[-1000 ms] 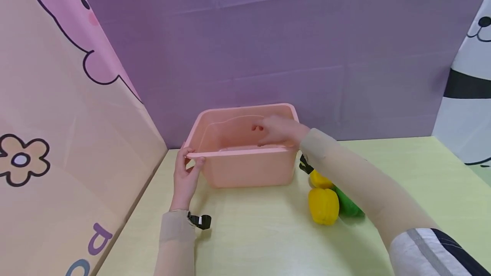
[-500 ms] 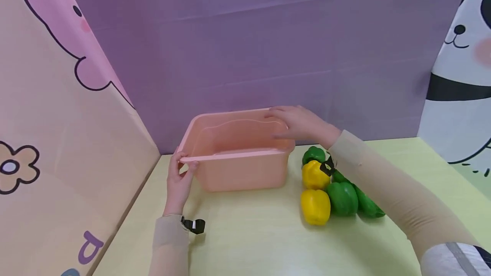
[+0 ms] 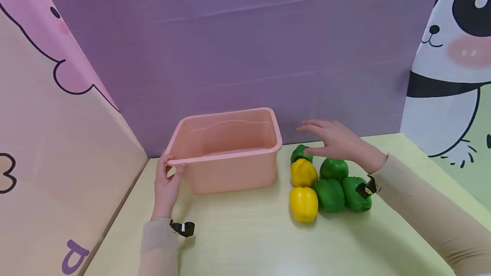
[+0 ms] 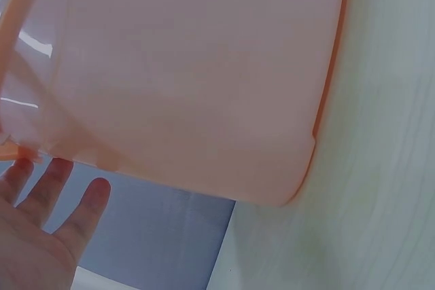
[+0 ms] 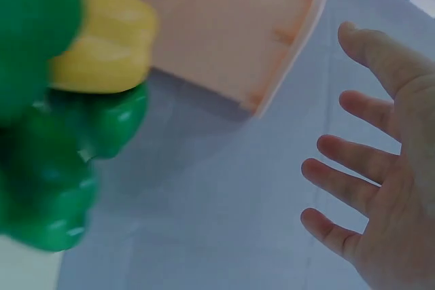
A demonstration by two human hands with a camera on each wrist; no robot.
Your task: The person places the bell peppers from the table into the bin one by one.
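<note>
Purple cloth (image 3: pixel 230 46) backs the tub (image 3: pixel 230 176) our left hand (image 3: pixel 166 191) grips; right of it, our right hand (image 3: pixel 340 142), fingers apart, hovers near peppers (image 3: pixel 329 196).

Passable gap between pink bin (image 3: pixel 230 176) and yellow peppers (image 3: pixel 304 204); green peppers (image 3: pixel 329 195) block yellow ones' right side.

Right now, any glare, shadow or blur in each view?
Head: pale glare on the tabletop near frame bottom, soft shadow below the right sleeve; left wrist: white reflections on the pink tub, at left; right wrist: green peppers and yellow pepper blurred, right hand sharper.
</note>
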